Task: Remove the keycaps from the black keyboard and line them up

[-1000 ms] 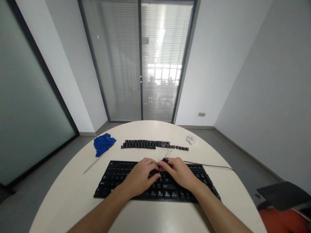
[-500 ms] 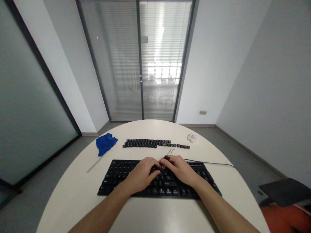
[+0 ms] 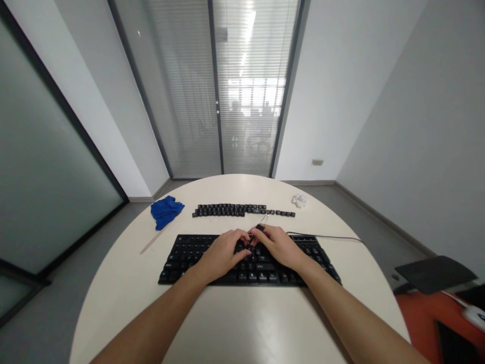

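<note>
A black keyboard (image 3: 185, 260) lies across the table in front of me, with both hands over its middle. My right hand (image 3: 279, 246) pinches a wire keycap puller (image 3: 260, 227) by its black grip; its thin metal wires stick out beyond the fingers. My left hand (image 3: 223, 255) is closed, thumb and fingertips around a small black keycap (image 3: 249, 246), close to the fingertips of the right hand. Fingers partly hide the contact between them. Behind the keyboard, loose black keycaps (image 3: 222, 210) are lined up in rows.
A blue cloth (image 3: 165, 212) lies at the left with a thin wooden stick (image 3: 154, 239) beside it. Crumpled white tissue (image 3: 299, 200) is at the back right. The keyboard's cable (image 3: 329, 236) runs right. A red chair (image 3: 428, 323) stands beyond the table's right edge.
The view has tipped down slightly, so the table sits higher in the picture. Both hands stay together over the keyboard; the puller's wires have shifted a little.
</note>
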Demonstrator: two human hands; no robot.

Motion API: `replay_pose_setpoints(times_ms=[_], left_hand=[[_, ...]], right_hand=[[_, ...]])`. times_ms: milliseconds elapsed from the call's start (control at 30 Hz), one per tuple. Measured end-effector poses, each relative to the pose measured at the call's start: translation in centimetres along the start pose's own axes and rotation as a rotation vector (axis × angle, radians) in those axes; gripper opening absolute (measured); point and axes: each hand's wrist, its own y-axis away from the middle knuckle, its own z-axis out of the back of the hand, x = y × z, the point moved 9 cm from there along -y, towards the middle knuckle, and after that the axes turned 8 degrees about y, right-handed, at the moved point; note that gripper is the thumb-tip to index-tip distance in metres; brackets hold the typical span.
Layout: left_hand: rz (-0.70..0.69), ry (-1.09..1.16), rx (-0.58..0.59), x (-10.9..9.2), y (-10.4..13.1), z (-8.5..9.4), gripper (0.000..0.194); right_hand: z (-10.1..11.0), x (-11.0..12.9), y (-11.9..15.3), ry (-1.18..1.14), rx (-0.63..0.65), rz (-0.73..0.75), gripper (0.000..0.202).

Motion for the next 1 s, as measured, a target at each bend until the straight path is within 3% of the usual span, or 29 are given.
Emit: replay_pose_setpoints(times_ms=[167, 267, 433, 567, 767, 1000], left_hand=[[-0.092, -0.072, 0.032, -1.3, 0.1, 0.1, 0.015], [-0.147, -0.126, 0.050, -1.9, 0.2, -0.1, 0.019], [-0.193, -0.192, -0.014, -2.1, 0.3, 0.2, 0.022], [-0.147, -0.239, -0.095, -1.7, 0.2, 0.8, 0.023], [-0.065, -0.289, -0.144, -1.0, -0.2, 1.5, 0.019], [0.105, -0.275, -0.221, -0.4, -2.3, 3.6, 0.016]], right_hand=[[0.2, 0.1, -0.1, -0.038, -0.012, 0.009, 0.038], [0.3, 0.0, -0.2, -0.076, -0.032, -0.003, 0.035], [0.3, -0.4, -0.4, -0.079, -0.046, -0.039, 0.034], [1.1, -1.4, -0.3, 0.001, -0.091, -0.099, 0.040], [3.9, -3.4, 0.0, 0.191, -0.190, -0.242, 0.045], [5.2, -3.4, 0.5, 0.352, -0.241, -0.319, 0.044]])
